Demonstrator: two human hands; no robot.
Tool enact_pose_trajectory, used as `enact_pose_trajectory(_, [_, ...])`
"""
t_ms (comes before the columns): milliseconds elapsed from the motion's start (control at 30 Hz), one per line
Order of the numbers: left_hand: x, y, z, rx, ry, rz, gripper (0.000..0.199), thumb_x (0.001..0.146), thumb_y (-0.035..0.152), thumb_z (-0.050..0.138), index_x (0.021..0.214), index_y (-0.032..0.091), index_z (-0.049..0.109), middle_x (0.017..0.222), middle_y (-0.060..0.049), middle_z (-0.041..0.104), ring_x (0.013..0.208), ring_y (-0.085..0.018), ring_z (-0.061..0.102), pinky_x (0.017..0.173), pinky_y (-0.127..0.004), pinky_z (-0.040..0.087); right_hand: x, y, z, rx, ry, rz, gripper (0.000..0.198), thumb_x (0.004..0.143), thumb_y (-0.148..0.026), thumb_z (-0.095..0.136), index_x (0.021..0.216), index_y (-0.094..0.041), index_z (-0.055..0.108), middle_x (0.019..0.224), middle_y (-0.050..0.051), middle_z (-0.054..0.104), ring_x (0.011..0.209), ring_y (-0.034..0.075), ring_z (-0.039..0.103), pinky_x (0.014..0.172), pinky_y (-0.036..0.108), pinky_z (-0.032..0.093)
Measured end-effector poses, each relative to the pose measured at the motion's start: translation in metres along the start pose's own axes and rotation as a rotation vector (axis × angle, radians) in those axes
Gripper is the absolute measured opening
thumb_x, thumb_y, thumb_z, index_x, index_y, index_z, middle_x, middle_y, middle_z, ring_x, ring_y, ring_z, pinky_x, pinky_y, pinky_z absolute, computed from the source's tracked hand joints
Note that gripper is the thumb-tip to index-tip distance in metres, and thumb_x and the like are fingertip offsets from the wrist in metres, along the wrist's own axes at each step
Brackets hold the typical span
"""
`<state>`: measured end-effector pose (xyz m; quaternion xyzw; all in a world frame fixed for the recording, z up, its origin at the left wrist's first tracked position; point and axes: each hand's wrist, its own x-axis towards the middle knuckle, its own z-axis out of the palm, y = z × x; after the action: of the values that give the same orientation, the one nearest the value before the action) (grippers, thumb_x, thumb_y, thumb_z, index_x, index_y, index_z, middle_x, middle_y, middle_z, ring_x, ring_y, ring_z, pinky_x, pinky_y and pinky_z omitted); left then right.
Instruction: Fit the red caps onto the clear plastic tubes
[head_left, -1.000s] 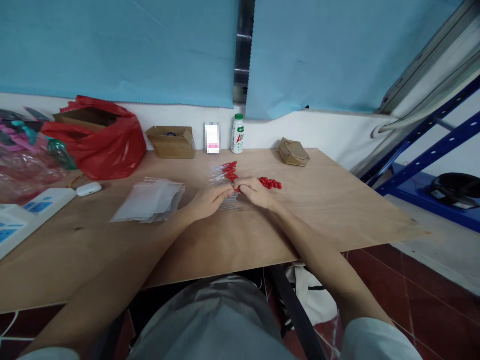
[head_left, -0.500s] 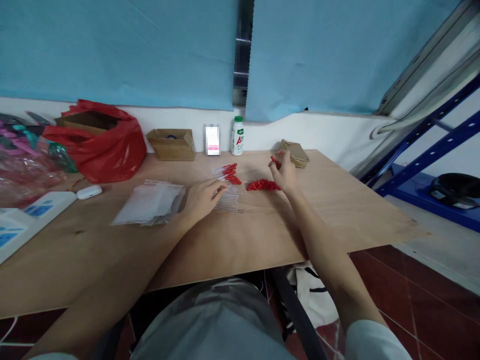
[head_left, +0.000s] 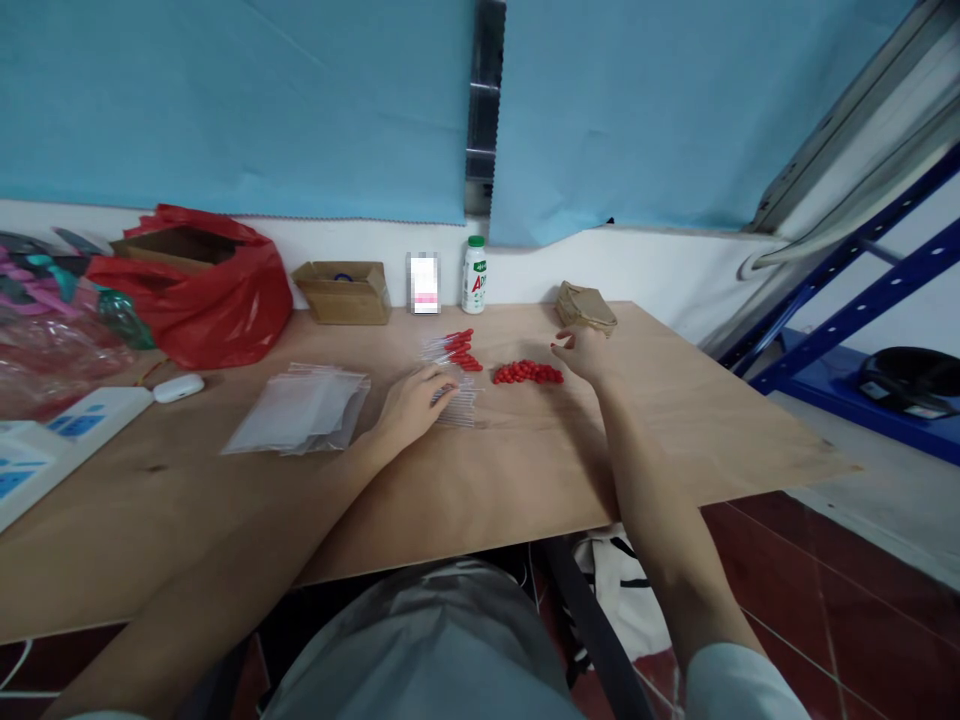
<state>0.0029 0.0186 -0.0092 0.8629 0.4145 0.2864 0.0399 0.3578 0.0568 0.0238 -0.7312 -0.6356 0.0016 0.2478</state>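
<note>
My left hand (head_left: 415,408) rests with bent fingers at the left end of several thin clear tubes (head_left: 459,408) lying side by side. Its thumb and fingers come together, and what is between them is too small to make out. Behind it lie several clear tubes with red ends (head_left: 463,350). To the right, my right hand (head_left: 589,353) hovers just past a pile of small red caps (head_left: 527,373). A bit of red shows at its fingertips, seemingly one red cap, mostly hidden by the fingers.
Clear plastic bags (head_left: 300,408) lie left of my left hand. Along the wall stand a red bag (head_left: 232,310), an open cardboard box (head_left: 343,300), a blurred-out screen (head_left: 424,284), a white bottle (head_left: 474,278) and a folded brown packet (head_left: 586,306). A power strip (head_left: 90,425) sits far left.
My right hand has come lower and slightly right, away from in front of the brown packet; less red shows in its fingers. The left hand has barely shifted at the clear tubes.
</note>
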Motion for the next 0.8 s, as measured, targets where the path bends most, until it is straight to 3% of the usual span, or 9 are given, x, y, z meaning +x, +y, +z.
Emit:
enact_pose_trajectory(100, [0.001, -0.001, 0.001, -0.015, -0.012, -0.006, 0.024, 0.106, 0.036, 0.056, 0.108, 0.023, 0.076, 0.113, -0.005, 0.073, 0.106, -0.022, 0.068, 0.089, -0.034, 0.051, -0.002, 0.0, -0.001, -0.04, -0.071, 0.072, 0.026, 0.087, -0.03, 0.074, 0.107, -0.015, 0.081, 0.099, 0.012, 0.081, 0.093, 0.023, 0.073, 0.082, 0.031, 0.052])
enact_pose_trajectory(267, [0.001, -0.005, 0.003, -0.017, -0.021, -0.004, 0.023, 0.105, 0.037, 0.058, 0.109, 0.023, 0.076, 0.111, -0.006, 0.074, 0.103, -0.023, 0.068, 0.088, -0.035, 0.051, -0.006, -0.005, -0.004, -0.153, -0.187, 0.023, 0.026, 0.094, -0.037, 0.068, 0.096, -0.016, 0.084, 0.097, 0.013, 0.081, 0.09, 0.023, 0.073, 0.079, 0.029, 0.05])
enact_pose_trajectory(400, [0.001, -0.007, 0.004, -0.022, -0.027, 0.018, 0.023, 0.104, 0.037, 0.058, 0.109, 0.023, 0.076, 0.111, -0.005, 0.074, 0.103, -0.023, 0.068, 0.09, -0.036, 0.052, -0.007, -0.007, -0.004, -0.19, -0.19, -0.01, 0.033, 0.099, -0.039, 0.061, 0.092, -0.017, 0.085, 0.095, 0.014, 0.081, 0.091, 0.024, 0.074, 0.079, 0.029, 0.049])
enact_pose_trajectory(667, [0.002, -0.009, 0.007, -0.024, -0.046, 0.09, 0.021, 0.102, 0.035, 0.061, 0.11, 0.023, 0.076, 0.109, -0.007, 0.074, 0.105, -0.025, 0.067, 0.098, -0.04, 0.051, -0.008, -0.01, -0.002, -0.161, -0.174, 0.01, 0.021, 0.087, -0.023, 0.069, 0.101, -0.017, 0.084, 0.105, 0.012, 0.082, 0.094, 0.022, 0.073, 0.077, 0.027, 0.049])
enact_pose_trajectory(800, [0.002, -0.01, 0.007, -0.051, -0.06, 0.115, 0.018, 0.102, 0.035, 0.063, 0.11, 0.024, 0.075, 0.111, -0.007, 0.074, 0.106, -0.024, 0.067, 0.098, -0.04, 0.05, -0.01, -0.013, -0.002, -0.152, -0.149, 0.008, 0.022, 0.088, -0.023, 0.067, 0.101, -0.016, 0.084, 0.105, 0.013, 0.081, 0.096, 0.023, 0.073, 0.08, 0.028, 0.049])
